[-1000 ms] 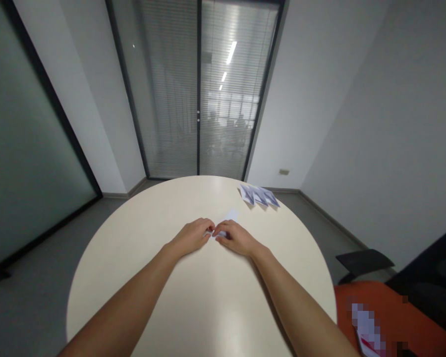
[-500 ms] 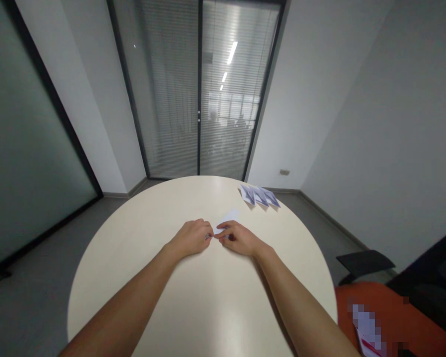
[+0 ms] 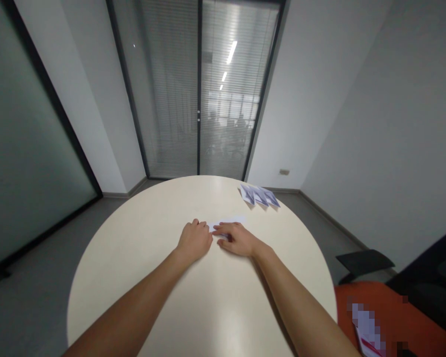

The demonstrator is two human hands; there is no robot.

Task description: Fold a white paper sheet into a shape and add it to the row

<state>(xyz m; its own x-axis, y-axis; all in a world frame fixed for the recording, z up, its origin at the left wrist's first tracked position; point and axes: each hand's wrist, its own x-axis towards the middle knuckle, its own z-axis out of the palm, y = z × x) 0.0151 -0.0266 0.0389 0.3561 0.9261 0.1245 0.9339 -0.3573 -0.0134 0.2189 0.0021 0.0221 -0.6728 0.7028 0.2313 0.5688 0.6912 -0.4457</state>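
Near the middle of the round, glossy cream table (image 3: 208, 307) lies a partly covered white paper strip (image 3: 231, 219), the right hand (image 3: 236, 239) over it, loosely spread. Toward the table's left side, the left hand (image 3: 195, 240) curls at the strip; I cannot tell whether it grips.

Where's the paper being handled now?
Head view, centre: the white paper is on the table by the left hand, partly hidden by the right hand, nearer the camera than the folded papers.

Above the tabletop (image 3: 208, 307), the left forearm (image 3: 144, 300) and right forearm (image 3: 288, 292) are bare, tapering to narrow wrists (image 3: 259, 252) and slender fingers (image 3: 223, 227).
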